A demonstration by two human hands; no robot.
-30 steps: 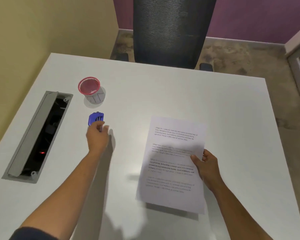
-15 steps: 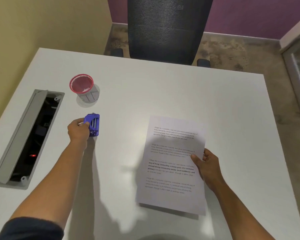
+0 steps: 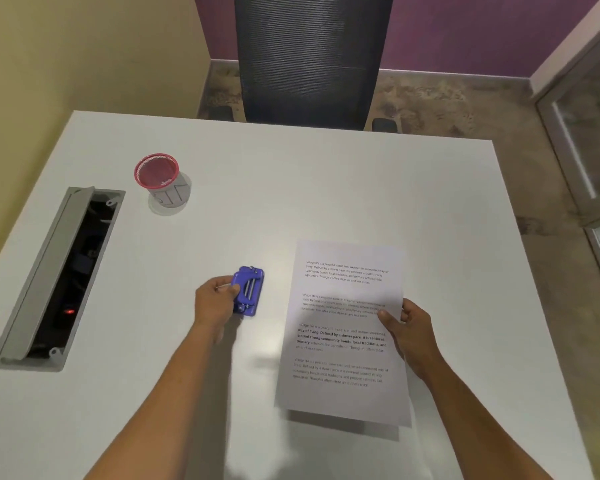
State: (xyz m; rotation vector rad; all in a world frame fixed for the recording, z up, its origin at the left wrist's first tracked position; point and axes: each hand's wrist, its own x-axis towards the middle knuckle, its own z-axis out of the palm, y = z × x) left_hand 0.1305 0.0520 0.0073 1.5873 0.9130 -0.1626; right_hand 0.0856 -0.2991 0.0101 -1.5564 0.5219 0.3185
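Observation:
My left hand (image 3: pixel 215 301) grips a small blue hole punch (image 3: pixel 248 291) by its left side, just above the white table (image 3: pixel 326 188), a little left of the paper. My right hand (image 3: pixel 407 329) pinches the right edge of a printed sheet of paper (image 3: pixel 343 327), thumb on top, holding it slightly raised over the table so that it casts a shadow below its near edge.
A red mesh pen cup (image 3: pixel 158 176) stands at the back left. An open grey cable hatch (image 3: pixel 54 275) is cut into the table's left side. A black mesh office chair (image 3: pixel 312 57) is pushed against the far edge. A glass door frame (image 3: pixel 575 140) is at right.
My left hand took hold of the blue punch near the cup and carried it right and toward me, close to the paper. The paper and right hand stayed put.

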